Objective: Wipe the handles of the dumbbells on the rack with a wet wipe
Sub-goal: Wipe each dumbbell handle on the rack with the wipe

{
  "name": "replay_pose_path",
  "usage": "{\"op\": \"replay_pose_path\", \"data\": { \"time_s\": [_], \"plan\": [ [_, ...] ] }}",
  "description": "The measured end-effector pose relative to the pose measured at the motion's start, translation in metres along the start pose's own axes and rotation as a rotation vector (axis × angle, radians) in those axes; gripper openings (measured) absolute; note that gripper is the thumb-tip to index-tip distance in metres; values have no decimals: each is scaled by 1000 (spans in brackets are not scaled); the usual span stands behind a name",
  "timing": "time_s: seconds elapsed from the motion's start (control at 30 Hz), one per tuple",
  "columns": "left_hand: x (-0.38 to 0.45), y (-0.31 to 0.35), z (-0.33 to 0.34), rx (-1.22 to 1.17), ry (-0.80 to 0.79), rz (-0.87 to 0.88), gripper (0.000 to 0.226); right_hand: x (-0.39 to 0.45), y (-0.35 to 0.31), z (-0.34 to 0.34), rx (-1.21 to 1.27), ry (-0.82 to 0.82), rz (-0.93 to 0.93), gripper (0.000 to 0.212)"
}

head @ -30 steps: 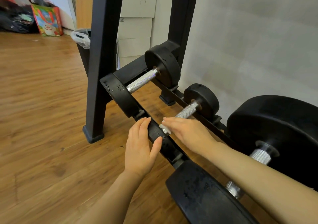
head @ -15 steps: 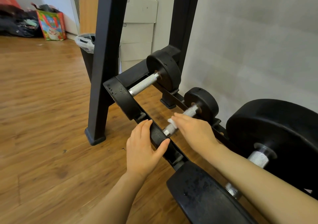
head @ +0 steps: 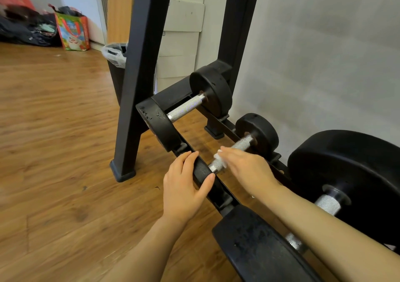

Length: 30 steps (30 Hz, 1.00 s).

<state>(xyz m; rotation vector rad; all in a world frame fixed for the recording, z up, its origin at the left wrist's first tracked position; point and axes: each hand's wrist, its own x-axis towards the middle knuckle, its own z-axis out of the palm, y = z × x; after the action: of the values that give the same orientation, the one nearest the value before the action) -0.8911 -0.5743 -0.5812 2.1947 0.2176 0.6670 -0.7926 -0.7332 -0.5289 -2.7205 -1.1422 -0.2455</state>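
While my left hand (head: 186, 184) steadies the near black rubber end plate (head: 202, 170) of the small middle dumbbell, fingers and thumb curled over its rim, my right hand (head: 246, 169) has slid a little farther up the knurled silver steel handle (head: 234, 150) than it sat a second ago, its fingers laid over the bar and pressing the white wet wipe (head: 219, 158) around it; only a crumpled corner of the wipe shows past the fingertips. Closest to me, the big black dumbbell (head: 259, 247) lies partly under my right forearm, its own handle mostly hidden. I judge the stroke is working from the near end toward the far black plate (head: 259, 133), with the outer half of this bar not yet covered. Beyond it, on the same black steel rack (head: 140, 76), the third dumbbell's bright knurled handle (head: 187, 106) waits. Farther off, a lined black waste bin (head: 115, 58) and a colourful printed shopping bag (head: 72, 33) stand on the wooden plank floor (head: 54, 130).
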Motion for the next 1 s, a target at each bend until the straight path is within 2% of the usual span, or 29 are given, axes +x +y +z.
{"op": "replay_pose_path", "data": {
  "time_s": [0.07,0.17,0.3,0.43,0.57,0.7,0.83,0.9,1.0],
  "plan": [
    [1,1,0,-28,2,-27,62,-2,-6,2,-12,-78,-36,49],
    [2,2,-3,-57,11,-50,56,-2,-6,-5,19,-97,-21,51],
    [22,3,-19,-70,126,-83,44,8,-9,-30,56,-45,-5,52],
    [59,-2,-49,36,174,-2,33,40,-17,-51,1,-15,24,56],
    [112,-10,-78,188,221,39,36,80,-29,-63,-26,110,100,49],
    [155,-25,-89,403,170,64,41,116,-26,-68,-55,190,149,46],
    [176,-38,-82,486,42,69,49,145,-18,-70,-43,252,208,47],
    [180,-42,-74,490,6,69,51,155,-13,-70,-66,217,225,49],
    [183,-48,-66,442,39,77,47,163,-5,-66,-134,164,217,56]
  ]
}}
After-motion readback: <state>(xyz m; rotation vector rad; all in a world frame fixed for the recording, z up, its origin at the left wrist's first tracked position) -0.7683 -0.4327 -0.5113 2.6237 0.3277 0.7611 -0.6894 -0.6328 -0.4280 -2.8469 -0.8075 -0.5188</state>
